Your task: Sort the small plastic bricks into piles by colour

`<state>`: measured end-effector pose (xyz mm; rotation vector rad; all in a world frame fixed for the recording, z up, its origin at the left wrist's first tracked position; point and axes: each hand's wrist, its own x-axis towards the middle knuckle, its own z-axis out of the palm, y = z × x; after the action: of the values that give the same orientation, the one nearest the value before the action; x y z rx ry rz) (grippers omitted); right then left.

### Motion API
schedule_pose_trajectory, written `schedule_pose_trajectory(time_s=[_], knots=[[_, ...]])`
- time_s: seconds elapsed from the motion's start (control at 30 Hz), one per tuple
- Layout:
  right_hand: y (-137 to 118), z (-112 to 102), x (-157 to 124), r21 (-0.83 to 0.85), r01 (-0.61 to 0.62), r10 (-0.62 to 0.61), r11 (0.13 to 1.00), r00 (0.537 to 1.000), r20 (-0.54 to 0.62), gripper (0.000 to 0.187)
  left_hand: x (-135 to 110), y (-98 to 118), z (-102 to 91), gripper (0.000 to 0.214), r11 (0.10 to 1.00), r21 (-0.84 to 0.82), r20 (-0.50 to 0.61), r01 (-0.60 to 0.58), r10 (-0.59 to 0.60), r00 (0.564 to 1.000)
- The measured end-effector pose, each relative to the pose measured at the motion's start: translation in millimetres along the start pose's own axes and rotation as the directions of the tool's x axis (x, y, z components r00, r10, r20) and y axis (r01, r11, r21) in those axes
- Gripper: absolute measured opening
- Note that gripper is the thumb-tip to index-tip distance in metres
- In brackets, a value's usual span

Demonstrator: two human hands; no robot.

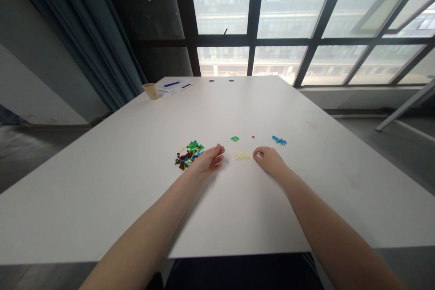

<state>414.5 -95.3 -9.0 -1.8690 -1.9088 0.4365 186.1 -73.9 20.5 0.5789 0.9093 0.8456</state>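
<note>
My right hand [270, 161] rests low over the table with thumb and forefinger pinched at the right end of a cluster of small pale yellow pieces [242, 156]. Whatever sits in that pinch is too small to make out. Facing it, my left hand [210, 161] has curled fingers, the thumb and forefinger close together; any piece in them cannot be made out. Just left of that hand lies a mixed pile of small flat pieces [186, 157], mostly dark red and green, partly hidden by the hand. Beyond the hands are green pieces [234, 138], a red piece [253, 137] and blue pieces [279, 140].
The white table [217, 108] stretches toward the window wall. At its far left stand a tan paper cup [151, 91] and papers [173, 88] with a blue pen [171, 84]. Two dark round discs [231, 80] sit at the far edge.
</note>
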Motion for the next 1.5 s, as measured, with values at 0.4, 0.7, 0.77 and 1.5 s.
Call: schedule_pose_trajectory(time_s=[0.4, 0.7, 0.77, 1.5], knots=[[1.6, -1.3, -0.1, 0.041, -0.010, 0.011, 0.999, 1.000, -0.024, 0.023, -4.5, 6.2, 0.7, 0.021, 0.998, 0.054, 0.007, -0.043, 0.043, 0.999], [-4.8, -35.0, -8.4, 0.049, -0.048, 0.049, 0.998, 0.999, -0.020, 0.019, 11.1, 43.2, -50.8, 0.009, 0.304, 0.909, -0.043, -0.286, 0.750, 0.660], [-4.6, -35.3, -9.8, 0.035, -0.040, 0.039, 0.999, 0.999, 0.034, 0.019, 15.1, 38.3, -57.4, 0.010, 0.129, 0.971, 0.046, -0.200, 0.723, 0.689], [-15.1, -34.0, -12.8, -0.053, -0.062, 0.068, 0.997, 0.991, 0.119, 0.021, 19.2, 18.2, -44.8, 0.023, -0.391, 0.915, 0.155, 0.100, 0.568, 0.808]])
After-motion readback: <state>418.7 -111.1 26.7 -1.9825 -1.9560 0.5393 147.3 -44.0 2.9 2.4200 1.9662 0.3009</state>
